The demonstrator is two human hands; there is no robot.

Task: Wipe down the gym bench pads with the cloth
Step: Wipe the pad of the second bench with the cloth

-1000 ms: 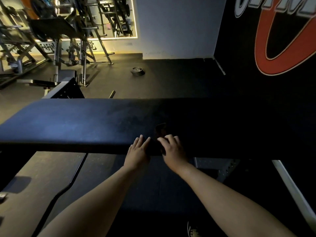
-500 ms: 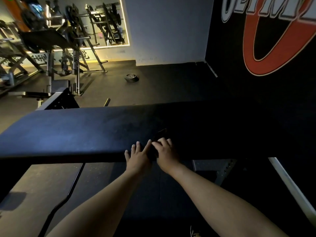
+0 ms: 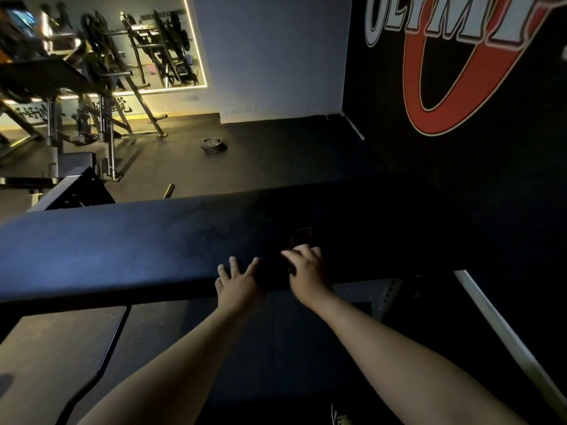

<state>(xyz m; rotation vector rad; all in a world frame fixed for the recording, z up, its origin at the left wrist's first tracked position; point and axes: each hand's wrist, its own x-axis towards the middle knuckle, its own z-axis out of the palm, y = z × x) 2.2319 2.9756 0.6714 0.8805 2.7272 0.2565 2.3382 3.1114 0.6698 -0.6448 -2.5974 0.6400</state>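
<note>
Dim gym, viewed from head height, looking forward and down. Across the middle, a long flat bench pad (image 3: 122,250): smooth dark vinyl with rounded edges, faintly blue-sheened toward the left, fading to near black on the right. Left hand (image 3: 237,282) flat on the pad's near edge, fingers straight and spread, gripping nothing, likely placed there as a brace. Right hand (image 3: 306,271) just beside it, fingers bent down onto a dark cloth (image 3: 299,239), seemingly clenched round a bunch of it to press it against the vinyl for wiping. Hard to trace the cloth's outline, soft, crumpled and almost the same shade as the pad; visible only as a dull brownish patch past the fingertips and a darker mass between the two hands, on the pad's near half. Beyond the bench, matte rubber flooring (image 3: 291,154) with a round weight plate (image 3: 214,145) lying flat, angular metal racks (image 3: 101,87) at far left, and a black wall (image 3: 460,179) painted with a red and white logo.
</note>
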